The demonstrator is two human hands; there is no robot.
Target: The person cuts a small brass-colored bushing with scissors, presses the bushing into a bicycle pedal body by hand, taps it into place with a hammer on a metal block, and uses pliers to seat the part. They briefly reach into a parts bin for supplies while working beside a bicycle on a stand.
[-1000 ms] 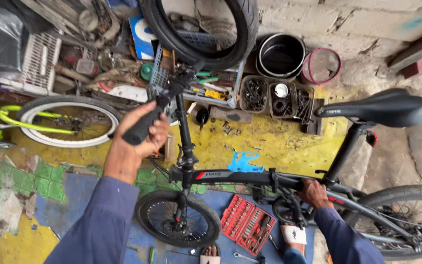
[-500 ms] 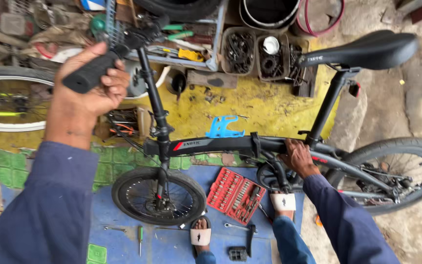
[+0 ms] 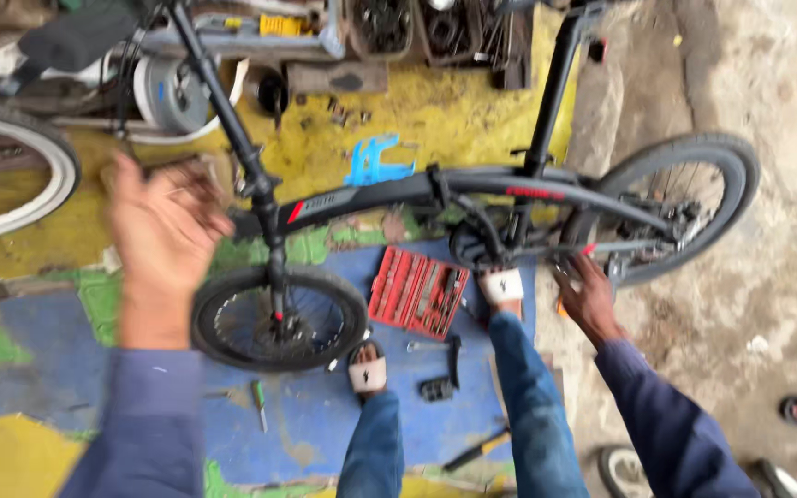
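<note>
bicycle [image 3: 435, 189] frame, small-wheeled and black, stands across the middle of the frame with its front wheel [image 3: 279, 318] at lower centre-left and its rear wheel [image 3: 684, 207] at the right. what has changed is my left hand [image 3: 163, 240]: half a second ago it was wrapped around the black handlebar grip, and now it has let go and hangs in the air at the left of the frame, fingers spread wide and blurred, holding nothing, well apart from the grip [image 3: 71, 37], which now sits alone in the upper left corner. my right hand [image 3: 588, 295] has shifted too: it was up on the frame near the crank area and is now lower, at centre-right just below the chainstay, reaching in beside the rear wheel; something orange shows at its edge, but i cannot tell whether the fingers are closed on it. as i read it, the bike is no longer steadied from the bars, so it stands on its own wheels or on some support i cannot make out, and the work has moved to the rear end. a red tool case [image 3: 417, 293] lies open on the blue floor just beside the front wheel, between it and my sandalled foot [image 3: 502, 286].
</note>
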